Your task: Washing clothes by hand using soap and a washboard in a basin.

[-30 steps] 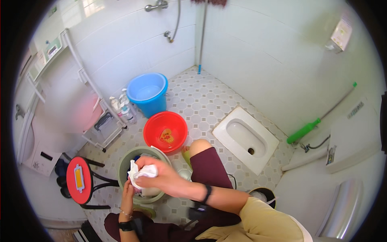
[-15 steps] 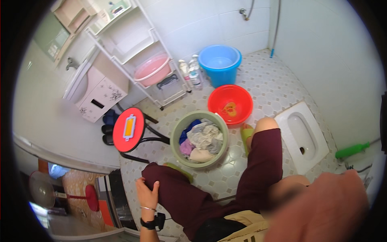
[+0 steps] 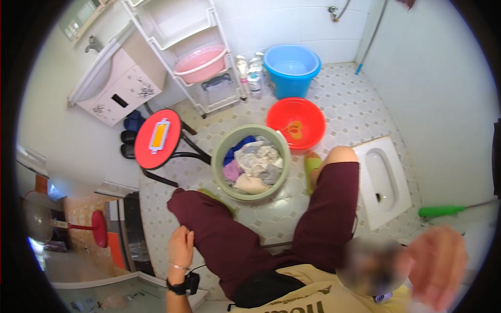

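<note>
My left hand is beside my left thigh, against the dark red trousers; its fingers are curled in loosely and nothing shows in them. A bracelet and a black watch are on that wrist. My right hand is raised close at the lower right, too smeared to read its fingers. Next to it is a round blurred patch I cannot make out. On the floor ahead of my knees stands a pale green bucket with white, grey, blue and purple laundry in it. Neither hand touches it.
A red basin and a blue bucket stand behind the green bucket. To the left is a red-topped stool with a yellow-and-white object. A squat toilet lies right; a shelf rack and washbasin cabinet are at back left.
My left hand has slid back from near the knee, its spread fingers curling in. The right hand has shifted and turned at the lower right. The whole view has tilted slightly.
</note>
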### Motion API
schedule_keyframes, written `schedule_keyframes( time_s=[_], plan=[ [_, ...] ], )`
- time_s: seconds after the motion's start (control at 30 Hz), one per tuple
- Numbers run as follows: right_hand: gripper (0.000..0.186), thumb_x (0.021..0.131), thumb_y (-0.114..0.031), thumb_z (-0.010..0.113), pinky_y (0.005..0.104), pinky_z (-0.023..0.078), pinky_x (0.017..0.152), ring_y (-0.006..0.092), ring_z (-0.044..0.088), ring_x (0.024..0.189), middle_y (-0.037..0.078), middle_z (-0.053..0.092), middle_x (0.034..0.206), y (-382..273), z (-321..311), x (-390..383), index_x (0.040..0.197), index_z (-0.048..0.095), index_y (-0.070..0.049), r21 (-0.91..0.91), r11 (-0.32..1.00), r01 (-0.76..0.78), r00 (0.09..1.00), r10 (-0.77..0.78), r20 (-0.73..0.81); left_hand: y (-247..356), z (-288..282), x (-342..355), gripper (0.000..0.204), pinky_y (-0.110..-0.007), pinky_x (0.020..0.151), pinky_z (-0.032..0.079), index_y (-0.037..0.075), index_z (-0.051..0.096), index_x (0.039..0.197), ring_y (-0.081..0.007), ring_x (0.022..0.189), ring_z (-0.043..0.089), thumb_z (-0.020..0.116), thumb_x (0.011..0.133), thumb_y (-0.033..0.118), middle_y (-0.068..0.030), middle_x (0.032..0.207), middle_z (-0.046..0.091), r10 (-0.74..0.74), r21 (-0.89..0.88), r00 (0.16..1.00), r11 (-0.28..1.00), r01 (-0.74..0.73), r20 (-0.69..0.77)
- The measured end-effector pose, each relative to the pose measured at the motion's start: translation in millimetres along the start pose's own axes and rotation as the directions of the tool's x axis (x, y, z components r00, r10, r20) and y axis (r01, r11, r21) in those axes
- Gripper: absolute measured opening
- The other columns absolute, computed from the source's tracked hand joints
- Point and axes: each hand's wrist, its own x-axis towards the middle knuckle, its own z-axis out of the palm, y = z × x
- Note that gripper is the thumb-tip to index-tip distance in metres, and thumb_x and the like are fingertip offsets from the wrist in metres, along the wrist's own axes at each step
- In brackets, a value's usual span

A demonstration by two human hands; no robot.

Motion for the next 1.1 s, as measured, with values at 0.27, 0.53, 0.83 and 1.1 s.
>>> schedule_keyframes(
  time_s=[0.27, 0.53, 0.83, 1.1],
  plan=[
    [0.022, 0.070, 0.000, 0.052, 0.0372, 0.044, 0.071, 0.0289, 0.056, 0.083, 0.013, 0.057, 0.090, 120.2, -44.3, -82.9, 0.092, 0.053, -0.001, -0.604, 0.507, -0.615, 0.775, 0.532, -0.342, -39.6, 4.3, -40.4, 0.032, -0.042, 0.072, 0.045, 0.005, 0.061, 0.088, -0.0343, 0.076, 0.058, 0.062, 0.073, 0.033, -0.0158, 0.077, 0.061, -0.176, 0.294, 0.654, 0.953, -0.074, 0.735],
    [0.015, 0.063, 0.006, 0.047, 0.0433, 0.041, 0.067, 0.0360, 0.052, 0.077, 0.018, 0.052, 0.080, 112.3, -37.3, -100.1, 0.075, 0.052, -0.001, -0.558, 0.249, -0.791, 0.611, 0.360, -0.705, 110.0, -24.2, 21.6, 0.018, -0.031, 0.062, 0.042, 0.003, 0.054, 0.091, -0.0220, 0.064, 0.053, 0.051, 0.088, 0.020, -0.0104, 0.075, 0.055, 0.355, -0.292, 0.885, 0.918, -0.268, 0.300],
    [0.020, 0.081, 0.002, 0.045, 0.0251, 0.040, 0.075, 0.0120, 0.049, 0.087, 0.005, 0.051, 0.098, 21.9, 11.8, -26.7, 0.100, 0.046, -0.001, 0.027, 0.983, -0.183, 0.959, 0.184, -0.217, 48.5, 10.4, 83.9, 0.038, -0.042, 0.089, 0.035, 0.007, 0.053, 0.108, -0.0322, 0.102, 0.048, 0.060, 0.079, 0.029, -0.0166, 0.106, 0.055, 0.398, 0.342, 0.916, 0.856, -0.389, 0.045],
    [0.029, 0.087, 0.001, 0.044, 0.0357, 0.041, 0.089, 0.0299, 0.049, 0.110, 0.028, 0.046, 0.120, -3.7, 34.9, -3.3, 0.113, 0.032, 0.006, 0.702, 0.712, -0.020, 0.998, 0.061, -0.033, -48.8, 59.1, 95.9, 0.047, -0.046, 0.090, 0.033, 0.000, 0.048, 0.109, -0.0397, 0.103, 0.042, 0.062, 0.074, 0.028, -0.0236, 0.108, 0.048, 0.063, 0.228, 0.989, 0.973, -0.031, -0.137]
  ],
)
